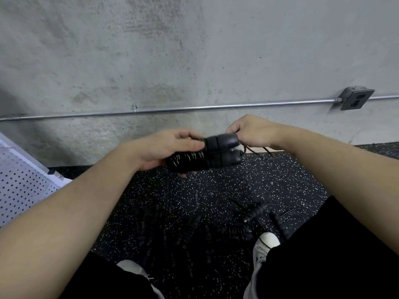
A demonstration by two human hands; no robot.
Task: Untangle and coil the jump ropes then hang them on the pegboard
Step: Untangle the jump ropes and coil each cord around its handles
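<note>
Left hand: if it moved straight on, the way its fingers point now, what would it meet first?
Probably the right hand, just beyond the black handles that the left hand already holds, though depth is hard to judge.

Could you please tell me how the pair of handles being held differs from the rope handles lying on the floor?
The held handles lie side by side, gripped by the left hand, while the floor handles are scattered at different angles. The right hand pinches the held pair's cord; the floor cords sprawl loose. Both sets are black and ribbed.
</note>
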